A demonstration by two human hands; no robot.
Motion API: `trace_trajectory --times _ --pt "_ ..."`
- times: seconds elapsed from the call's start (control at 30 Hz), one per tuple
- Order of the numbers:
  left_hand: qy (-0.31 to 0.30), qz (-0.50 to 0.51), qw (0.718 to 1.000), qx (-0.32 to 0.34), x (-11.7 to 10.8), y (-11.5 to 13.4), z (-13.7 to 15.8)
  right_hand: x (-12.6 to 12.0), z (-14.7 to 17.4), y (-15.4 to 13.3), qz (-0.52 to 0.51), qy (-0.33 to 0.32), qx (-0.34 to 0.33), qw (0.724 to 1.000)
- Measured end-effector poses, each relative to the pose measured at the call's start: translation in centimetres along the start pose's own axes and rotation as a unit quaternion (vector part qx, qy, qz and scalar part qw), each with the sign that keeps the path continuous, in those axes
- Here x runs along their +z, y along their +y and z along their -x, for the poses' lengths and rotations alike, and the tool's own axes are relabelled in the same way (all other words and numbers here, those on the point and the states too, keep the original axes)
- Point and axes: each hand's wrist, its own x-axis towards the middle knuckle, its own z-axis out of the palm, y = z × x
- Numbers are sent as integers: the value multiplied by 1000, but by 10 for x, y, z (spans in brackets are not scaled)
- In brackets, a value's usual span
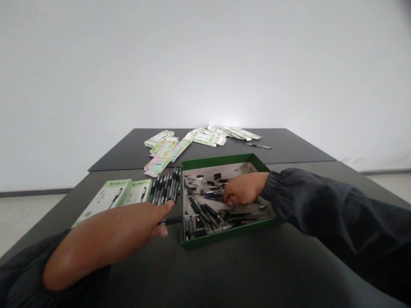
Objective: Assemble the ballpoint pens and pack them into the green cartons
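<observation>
Slim pen with a black section and a paler, thin end is pinched between thumb and fingers of the left hand, at the left side of a shallow, open-topped green cardboard box with a pale interior. Pen lies nearly level; its thin end reaches over the box's left rim. Gap between left fingertips and that rim: narrow.

Right hand is inside the box area, fingers curled down among loose black and clear pen parts; cannot tell whether anything is gripped. Its dark cuffed sleeve crosses the box's right rim. Parts crowd the box's front left; pale floor shows between pieces toward the back.

Just left of the box: side-by-side row of black-and-clear pens. Beside it, two flat green-and-white printed cartons, partly covered by the left forearm.

Dark grey bench: broad surface between the box's front wall and the viewer; more lies right of the box, under the right arm. Seam runs behind the box. Beyond it: flattened printed cartons and one lone pen, well inside the bench's far edge.
</observation>
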Motion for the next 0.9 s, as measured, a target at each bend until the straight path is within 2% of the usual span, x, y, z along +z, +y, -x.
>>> trace_trajectory --times 0.13,0.33,0.63,0.73,0.9 --pt "8 -5 1000 5 2 -2 1 -2 -6 -3 37 70 28 996" --pt "51 -7 999 15 4 -1 5 0 -31 -22 101 136 10 985" --pt "74 22 996 36 6 -5 10 7 -54 -22 100 125 -59 985" --pt "63 29 997 35 2 -4 12 8 -53 -20 104 109 -63 987" --pt "23 26 999 25 -7 2 14 6 -52 -20 131 119 -54 983"
